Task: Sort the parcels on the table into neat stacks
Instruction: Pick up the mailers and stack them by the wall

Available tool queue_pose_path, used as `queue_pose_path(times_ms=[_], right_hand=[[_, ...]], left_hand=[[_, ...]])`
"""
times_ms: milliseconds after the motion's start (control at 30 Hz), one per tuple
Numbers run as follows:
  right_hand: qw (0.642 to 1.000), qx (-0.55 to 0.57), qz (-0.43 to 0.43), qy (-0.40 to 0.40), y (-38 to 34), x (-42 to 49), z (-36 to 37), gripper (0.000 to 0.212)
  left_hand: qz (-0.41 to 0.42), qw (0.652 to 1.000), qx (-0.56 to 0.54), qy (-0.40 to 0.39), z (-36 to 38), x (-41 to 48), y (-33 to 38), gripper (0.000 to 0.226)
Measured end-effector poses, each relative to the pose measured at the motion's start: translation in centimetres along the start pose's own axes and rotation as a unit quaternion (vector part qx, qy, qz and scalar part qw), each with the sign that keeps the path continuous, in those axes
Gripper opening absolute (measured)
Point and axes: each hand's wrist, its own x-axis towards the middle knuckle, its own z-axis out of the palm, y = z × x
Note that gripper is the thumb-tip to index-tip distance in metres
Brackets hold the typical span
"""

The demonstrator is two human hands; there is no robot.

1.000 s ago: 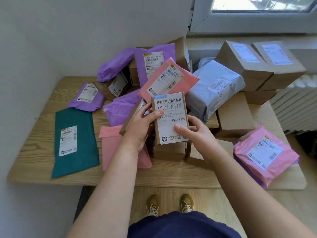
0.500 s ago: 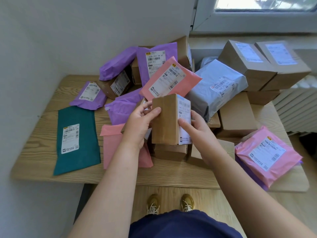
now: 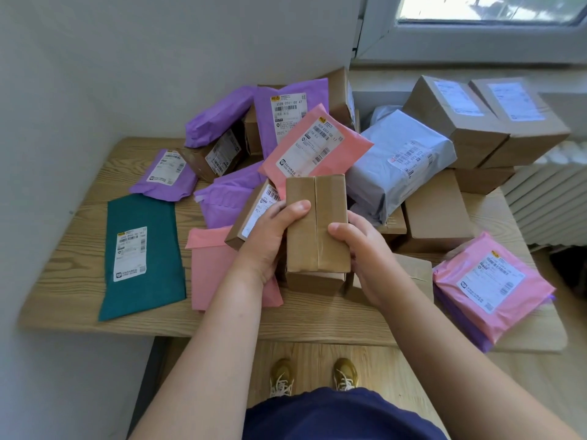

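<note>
Over the table: small box, taped side up
Left hand: grips its left edge
Right hand: grips its right edge

Brown box: matt cardboard, glossy tape seam. Table: pale grained wood. Teal mailer: matt. Grey bag: smooth crinkled plastic, slight sheen

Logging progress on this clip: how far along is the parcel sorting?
Barely started. Done, perhaps: a pink mailer lies on a purple mailer at the right edge of the table. In hand: left hand and right hand grip a small brown box, taped side up. Left: the mixed central heap, including the grey mailer, and the green mailer lying alone.
</note>
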Motion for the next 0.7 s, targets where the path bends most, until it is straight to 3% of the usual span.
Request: queue_pose_path(times_ms=[233, 367, 500, 600, 700], right_hand=[[1.0, -0.016, -0.003, -0.022, -0.1, 0.0, -0.3, 0.066], [0.993, -0.091, -0.049, -0.06, -1.5, -0.3, -0.8, 0.073], [0.991, -0.08, -0.07, -0.08, -1.9, -0.5, -0.7, 0.078], [0.994, -0.048, -0.055, -0.08, -2.4, -0.8, -0.6, 0.067], [0.993, -0.064, -0.052, -0.088, -2.7, -0.9, -0.6, 0.065]], left_hand=[[0.022, 0.999, 0.041, -0.025, -1.0, 0.1, 0.0, 0.067], [0.063, 0.992, 0.062, -0.092, -2.0, 0.6, 0.9, 0.08], [0.082, 0.981, 0.073, -0.158, -2.3, 0.7, 1.5, 0.103], [0.048, 0.985, 0.013, -0.162, -1.9, 0.7, 1.4, 0.092], [0.049, 0.994, -0.014, -0.1, -1.1, 1.1, 1.0, 0.074]])
